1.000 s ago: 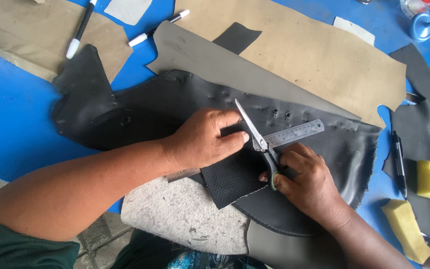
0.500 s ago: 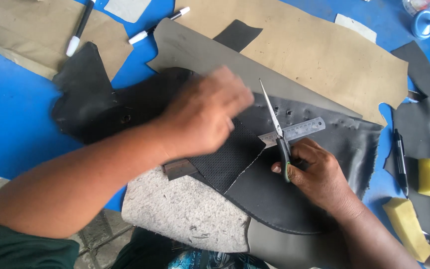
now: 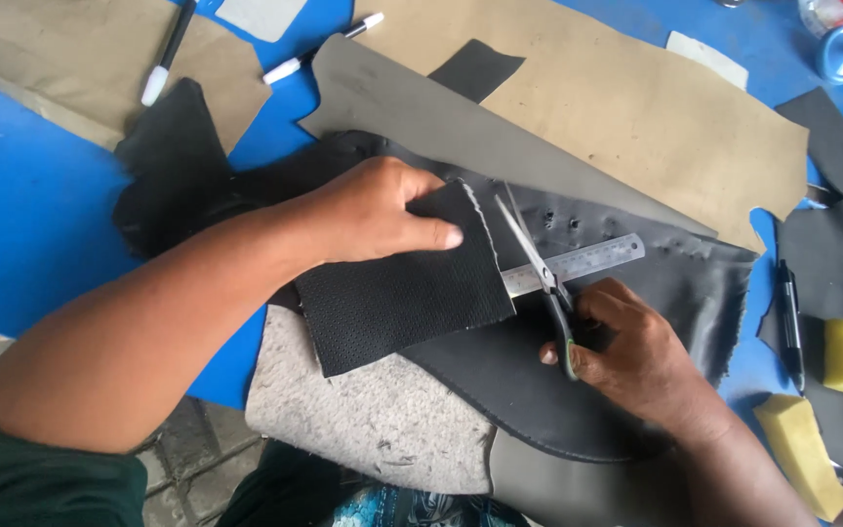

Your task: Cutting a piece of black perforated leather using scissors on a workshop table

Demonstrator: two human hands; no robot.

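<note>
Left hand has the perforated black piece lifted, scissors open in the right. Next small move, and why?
Probably lay the perforated black piece flat and clear of the blades. The left hand pinches its upper edge, the piece covers the near end of the steel ruler, and the scissors in the right hand stand open beside its frayed right edge.
</note>
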